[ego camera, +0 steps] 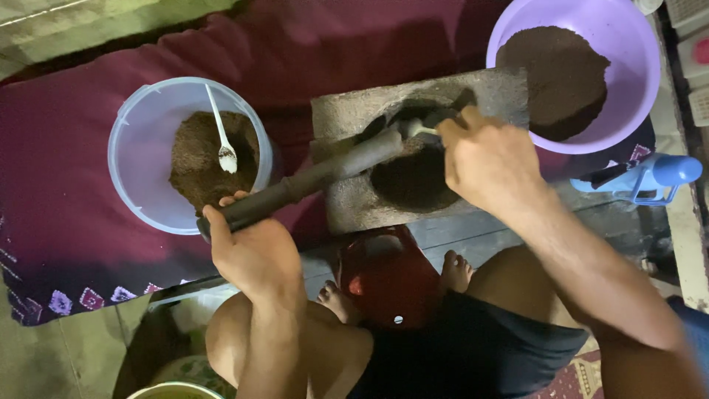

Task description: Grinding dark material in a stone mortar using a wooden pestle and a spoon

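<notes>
At scene centre, on the maroon cloth (66, 177): stone mortar (347, 118), rough grey block with a dark bowl.
Pestle (310, 181): long dark rod, lying tilted, far end in the mortar bowl, near end toward the left.
Left hand (255, 255): grip closed around the pestle's near end.
Right hand (491, 159): grip closed on a metal spoon (419, 130) over the bowl.
Handling, pestle: judged heavy, rigid and smooth; hold the thick near end with a full wrap.
Handling, spoon: judged light, stiff; hold by the handle.
Left: clear tub (140, 140) of brown powder with a white spoon (221, 133).
Far right: purple basin (635, 59) of darker powder.
</notes>
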